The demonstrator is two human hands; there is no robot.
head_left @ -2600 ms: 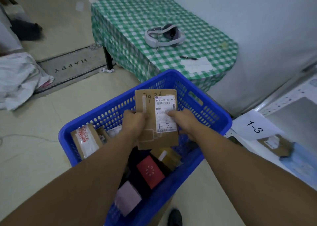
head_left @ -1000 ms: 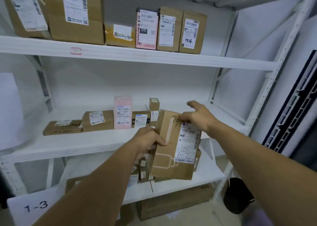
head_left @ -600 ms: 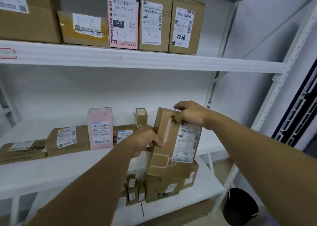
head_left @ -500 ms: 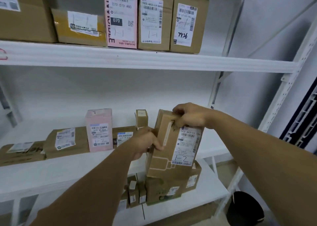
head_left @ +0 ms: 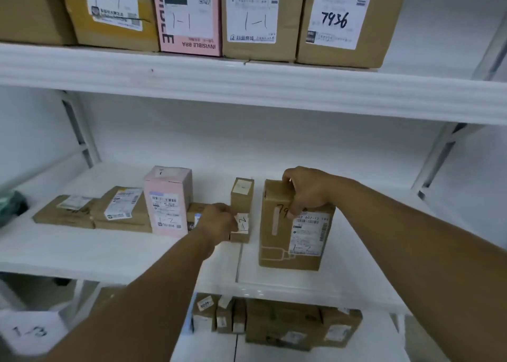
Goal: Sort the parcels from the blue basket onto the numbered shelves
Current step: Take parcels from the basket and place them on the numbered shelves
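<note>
The parcel (head_left: 296, 238) marked 1-2 stands upright on the middle shelf (head_left: 109, 254), label outward for reading. The right hand (head_left: 307, 191) curls over its top, steadying it. The left hand (head_left: 219, 221) meets the small box (head_left: 242, 197) beside it, perhaps clearing room; pinching or pushing, unclear.

Soft, cool-white indoor light falls evenly from above and in front on the white shelving. The front lip of the upper shelf (head_left: 247, 87) is close to washed out. A pale shadow lies beneath it on the back wall, and the bottom tier (head_left: 203, 348) is dimmer. Handwriting on the tall parcel (head_left: 290, 238) is legible, while the left hand (head_left: 219, 221) at the small box (head_left: 241, 194) is smeared by motion. The 1-3 sign (head_left: 30, 331), lower left, is blurred. Wide-angle bowing bends the uprights at the right edge.
</note>
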